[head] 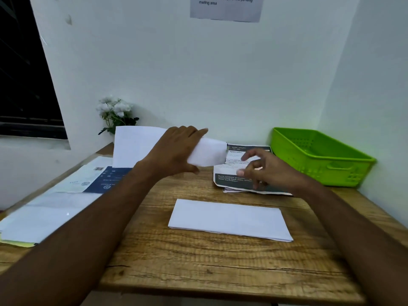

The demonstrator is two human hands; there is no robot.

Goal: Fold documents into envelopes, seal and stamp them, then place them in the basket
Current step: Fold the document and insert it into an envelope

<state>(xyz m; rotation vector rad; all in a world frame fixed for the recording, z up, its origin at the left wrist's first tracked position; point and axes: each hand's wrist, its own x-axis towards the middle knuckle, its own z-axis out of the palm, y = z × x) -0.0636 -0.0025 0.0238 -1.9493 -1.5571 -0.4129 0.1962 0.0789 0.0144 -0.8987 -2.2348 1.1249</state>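
Note:
My left hand [176, 151] is raised above the back of the wooden table [198, 261], gripping a white envelope [136, 146] across its middle; the envelope stretches out to both sides of the hand. My right hand [262, 168] hovers with fingers apart and nothing in it, over a printed sheet [229, 173] that lies at the back right. A folded white document [229, 219] lies flat in the middle of the table, in front of both hands. The green plastic basket [320, 157] stands at the far right against the wall; I see nothing inside it.
A stack of white sheets [44, 219] over a yellow one lies at the left edge, with a blue and white printed paper [97, 180] behind it. White flowers [114, 111] stand at the back left. An instruction sheet [227, 7] hangs on the wall.

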